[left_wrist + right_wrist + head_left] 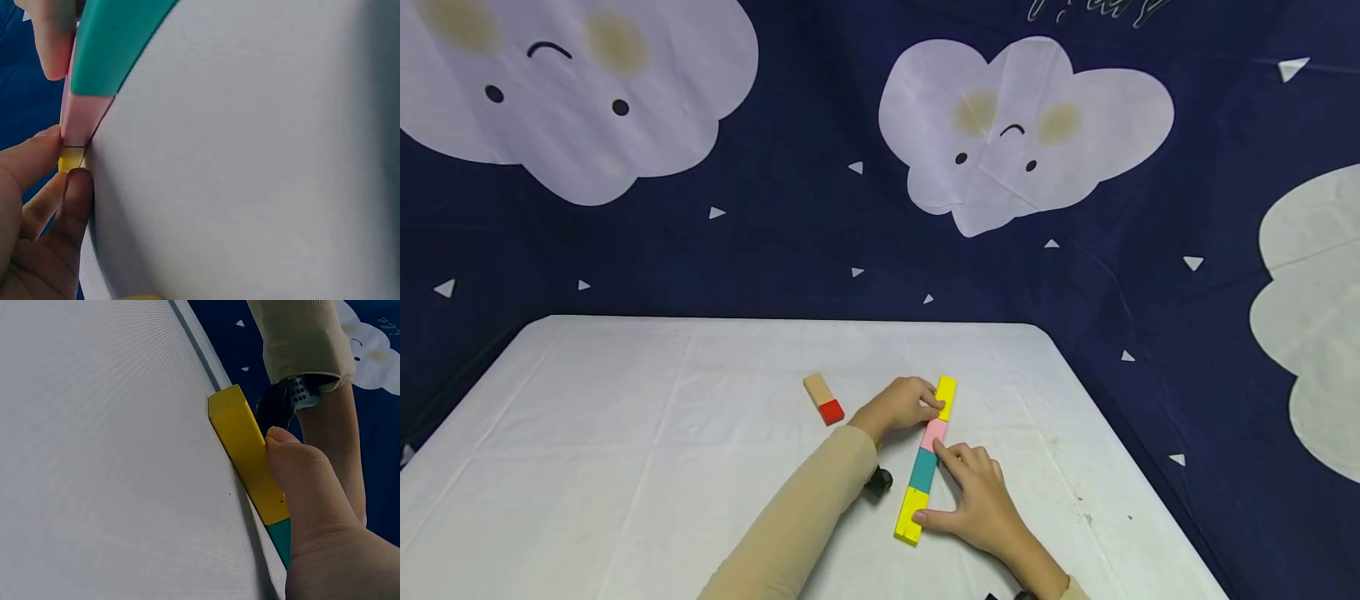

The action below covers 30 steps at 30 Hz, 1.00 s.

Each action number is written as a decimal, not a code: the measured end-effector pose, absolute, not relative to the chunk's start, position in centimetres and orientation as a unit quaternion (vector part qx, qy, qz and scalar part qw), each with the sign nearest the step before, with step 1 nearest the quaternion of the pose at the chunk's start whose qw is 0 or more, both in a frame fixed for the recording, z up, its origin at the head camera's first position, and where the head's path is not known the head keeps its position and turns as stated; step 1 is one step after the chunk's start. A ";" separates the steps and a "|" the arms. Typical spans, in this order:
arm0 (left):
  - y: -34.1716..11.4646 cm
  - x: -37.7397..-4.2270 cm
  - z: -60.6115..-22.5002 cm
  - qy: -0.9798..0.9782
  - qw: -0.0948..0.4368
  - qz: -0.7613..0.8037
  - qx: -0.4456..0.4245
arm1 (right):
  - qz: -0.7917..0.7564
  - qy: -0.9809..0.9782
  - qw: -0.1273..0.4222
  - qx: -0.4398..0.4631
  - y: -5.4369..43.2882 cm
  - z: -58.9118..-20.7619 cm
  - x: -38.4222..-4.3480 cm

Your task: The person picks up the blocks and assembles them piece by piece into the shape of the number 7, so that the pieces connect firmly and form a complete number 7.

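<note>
Four blocks lie end to end in a slanting row: a far yellow block (947,397), a pink block (933,435), a teal block (922,471) and a near yellow block (907,515). With thumb and fingertips, my left hand (904,403) pinches the far yellow block; the left wrist view shows those fingers (76,194) at its end. My right hand (981,497) is spread along the row's right side. Its index fingertip touches the pink block, and its thumb (306,472) rests against the near yellow block.
Left of the row, a tan block (817,389) and a red block (831,412) lie end to end on the white tablecloth (587,467). A black wrist device (880,481) shows by my left sleeve. Behind the table hangs a dark blue cloth (805,242) with clouds.
</note>
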<state>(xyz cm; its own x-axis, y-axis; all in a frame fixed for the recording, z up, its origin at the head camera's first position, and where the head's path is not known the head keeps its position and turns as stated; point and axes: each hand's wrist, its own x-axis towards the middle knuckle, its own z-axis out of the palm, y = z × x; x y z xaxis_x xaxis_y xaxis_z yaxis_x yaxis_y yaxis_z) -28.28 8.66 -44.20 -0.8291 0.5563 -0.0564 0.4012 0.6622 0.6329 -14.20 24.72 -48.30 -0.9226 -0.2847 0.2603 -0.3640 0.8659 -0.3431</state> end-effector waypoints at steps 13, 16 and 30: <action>8.0 -28.0 -44.5 0.893 0.132 0.351 0.248 | 0.191 -0.956 0.128 0.182 24.8 -48.5 -14.3; 8.0 -28.0 -44.6 0.890 0.135 0.364 0.239 | 0.196 -0.954 0.134 0.182 25.0 -48.6 -14.5; 8.1 -27.7 -44.9 0.883 0.117 0.387 0.237 | 0.224 -0.951 0.090 0.191 25.9 -48.2 -16.2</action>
